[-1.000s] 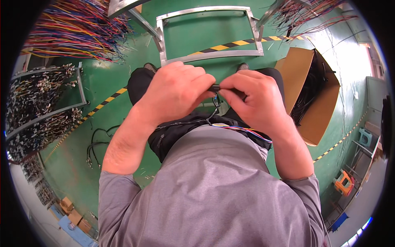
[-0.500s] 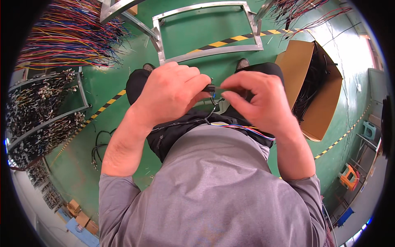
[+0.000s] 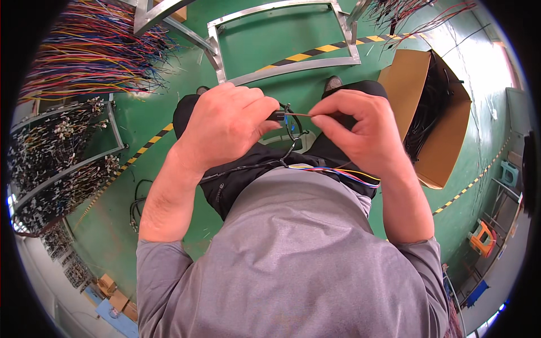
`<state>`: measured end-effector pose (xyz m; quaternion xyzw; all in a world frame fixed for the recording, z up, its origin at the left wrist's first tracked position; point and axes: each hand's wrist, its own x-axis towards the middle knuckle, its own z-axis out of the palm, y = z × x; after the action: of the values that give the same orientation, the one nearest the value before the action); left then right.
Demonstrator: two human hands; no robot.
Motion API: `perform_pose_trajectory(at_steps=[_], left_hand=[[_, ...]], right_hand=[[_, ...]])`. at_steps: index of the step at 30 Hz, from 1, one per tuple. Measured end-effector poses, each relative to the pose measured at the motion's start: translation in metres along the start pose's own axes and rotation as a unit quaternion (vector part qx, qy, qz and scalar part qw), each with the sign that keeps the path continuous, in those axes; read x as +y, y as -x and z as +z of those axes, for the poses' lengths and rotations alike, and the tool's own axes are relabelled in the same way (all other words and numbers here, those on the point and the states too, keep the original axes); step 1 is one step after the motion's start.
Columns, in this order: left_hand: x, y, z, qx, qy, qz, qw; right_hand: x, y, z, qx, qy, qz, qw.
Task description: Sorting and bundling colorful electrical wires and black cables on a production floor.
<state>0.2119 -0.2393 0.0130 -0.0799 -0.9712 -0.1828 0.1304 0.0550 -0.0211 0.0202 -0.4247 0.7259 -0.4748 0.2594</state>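
Observation:
My left hand [image 3: 234,121] is closed around a small black connector [image 3: 277,115], whose right end sticks out between thumb and forefinger. From that end a thin brownish wire [image 3: 298,115] runs straight across to my right hand [image 3: 360,121], which pinches it between thumb and forefinger. Just below the connector hang short blue wires [image 3: 293,125] and a black taped branch. That branch joins a black wrapped wire harness [image 3: 248,167] lying over my lap. Loose yellow, red, white and blue wires [image 3: 344,172] trail from the harness toward my right forearm.
A metal frame [image 3: 287,71] stands on the green floor ahead. To the right, an open cardboard box [image 3: 403,84] holds black cables. Bundles of coloured wires [image 3: 96,56] hang at upper left, above racks of connector-ended wires [image 3: 56,141]. An orange stool [image 3: 482,239] stands far right.
My right hand's fingers have moved slightly right, away from the connector, and the wire now shows taut between both hands. My left hand has shifted a little left.

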Motion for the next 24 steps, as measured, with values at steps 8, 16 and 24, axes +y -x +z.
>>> perform_pose_trajectory(at_steps=[8,16,24], left_hand=[[0.011,0.0,0.006,-0.021,0.021,0.012,0.999],[0.012,0.005,0.009,-0.002,0.018,0.002,1.0],[0.014,0.006,0.011,0.01,0.025,0.003,1.0]], right_hand=[[-0.006,0.007,0.006,-0.022,0.042,-0.018,0.999],[-0.009,0.017,0.007,-0.004,-0.063,0.066,0.996],[-0.008,0.014,0.008,0.012,-0.058,0.033,0.998]])
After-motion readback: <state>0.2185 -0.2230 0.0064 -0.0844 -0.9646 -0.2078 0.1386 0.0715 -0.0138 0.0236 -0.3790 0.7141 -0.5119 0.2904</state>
